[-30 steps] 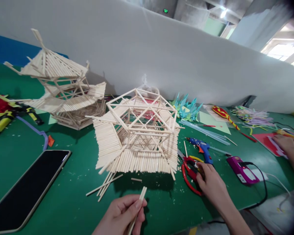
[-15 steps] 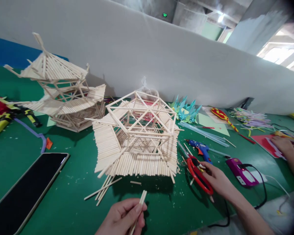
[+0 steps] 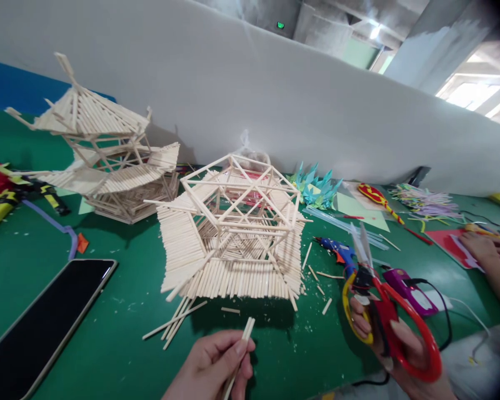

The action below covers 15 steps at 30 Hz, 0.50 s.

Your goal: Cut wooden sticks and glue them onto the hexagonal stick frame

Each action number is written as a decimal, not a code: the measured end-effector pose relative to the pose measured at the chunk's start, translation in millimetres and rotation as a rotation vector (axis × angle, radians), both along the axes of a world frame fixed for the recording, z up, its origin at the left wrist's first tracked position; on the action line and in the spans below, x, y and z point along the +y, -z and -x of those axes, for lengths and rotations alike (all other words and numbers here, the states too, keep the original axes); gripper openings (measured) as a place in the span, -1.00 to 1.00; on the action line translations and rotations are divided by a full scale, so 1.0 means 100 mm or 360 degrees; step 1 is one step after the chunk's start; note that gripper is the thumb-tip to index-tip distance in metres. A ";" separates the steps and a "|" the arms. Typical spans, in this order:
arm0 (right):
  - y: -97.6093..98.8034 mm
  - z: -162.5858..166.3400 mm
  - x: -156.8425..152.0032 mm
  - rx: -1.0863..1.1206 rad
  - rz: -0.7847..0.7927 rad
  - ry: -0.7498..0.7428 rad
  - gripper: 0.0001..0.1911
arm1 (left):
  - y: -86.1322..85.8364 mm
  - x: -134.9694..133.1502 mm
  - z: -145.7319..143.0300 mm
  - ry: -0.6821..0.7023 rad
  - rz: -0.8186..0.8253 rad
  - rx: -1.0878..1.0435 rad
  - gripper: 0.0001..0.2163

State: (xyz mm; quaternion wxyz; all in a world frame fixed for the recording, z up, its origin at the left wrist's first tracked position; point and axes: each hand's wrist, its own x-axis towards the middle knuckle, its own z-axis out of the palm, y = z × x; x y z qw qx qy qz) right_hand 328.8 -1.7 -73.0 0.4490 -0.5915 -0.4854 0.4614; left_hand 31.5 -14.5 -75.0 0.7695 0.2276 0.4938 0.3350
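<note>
Sticks (image 3: 248,329), two or more, pinched between thumb and fingers of left grip (image 3: 223,361), tips pointing up and away. Right grip (image 3: 410,340) wrapped around red-and-yellow scissors (image 3: 384,300), digits hooked in the handles, blades pointing away from it. Stick model (image 3: 233,280) sits on the counter (image 3: 283,355) straight ahead of left grip, apart from the held tips: lattice frame on top, slatted skirt around it. Loose sticks (image 3: 176,319), partly crossed, ahead-left of left grip by the model's near corner. Short stick pieces (image 3: 327,306) scattered between the two grips, farther out. Blue glue gun (image 3: 337,248) beyond right grip, to its left. Purple box (image 3: 420,300) just beyond right grip, black cable plugged in. Phone (image 3: 52,322) flat, well left of left grip. Taller stick tower (image 3: 125,180) upright, far out to left grip's left.
</note>
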 end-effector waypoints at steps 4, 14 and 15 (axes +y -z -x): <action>0.12 -0.02 -0.17 -0.0333 0.0007 0.0183 -0.52 | -0.02 0.02 0.00 -0.0002 -0.0029 0.0028 -0.73; 0.20 0.34 -0.49 -0.0790 0.0012 -0.0070 -0.75 | -0.09 -0.01 0.10 0.0011 -0.0122 0.0071 -0.75; 0.19 0.39 -0.48 -0.0787 0.0015 -0.0075 -0.76 | -0.09 0.00 0.11 0.0004 -0.0118 0.0084 -0.75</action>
